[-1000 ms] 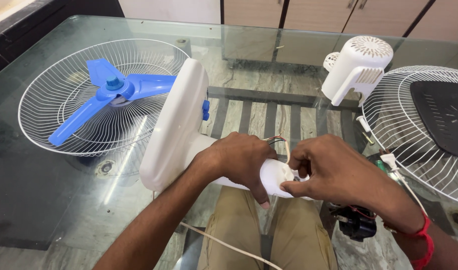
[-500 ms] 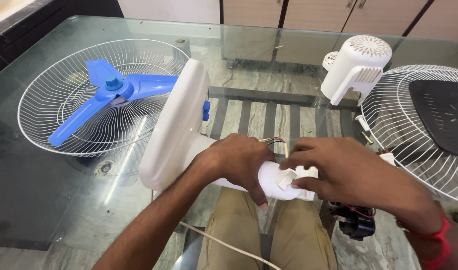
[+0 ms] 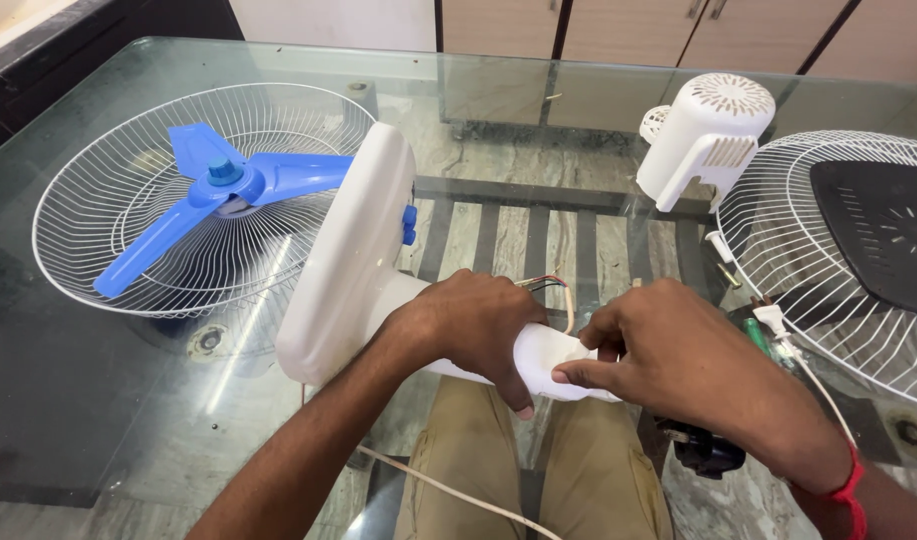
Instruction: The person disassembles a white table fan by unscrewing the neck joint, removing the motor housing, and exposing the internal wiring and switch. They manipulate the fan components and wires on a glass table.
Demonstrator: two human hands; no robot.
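Nearest the camera, the white fan stand (image 3: 378,290) lies on its side at the near edge of the glass table (image 3: 98,400), over the person's lap. Its long axis runs left to right: the round base stands on edge at the left, the neck points right. The left hand (image 3: 473,330) wraps over the neck, fingers curled down around it. The right hand (image 3: 678,365) meets the neck's open end just right of that, thumb and fingertips pinching the white rim. Both hands touch the stand; thin coloured wires (image 3: 548,285) poke up between them. Beyond the stand, to its left, lies a wire guard (image 3: 88,200) holding a blue fan blade (image 3: 223,190). Farther right sit a white motor cover (image 3: 708,135) and a second guard (image 3: 778,230).
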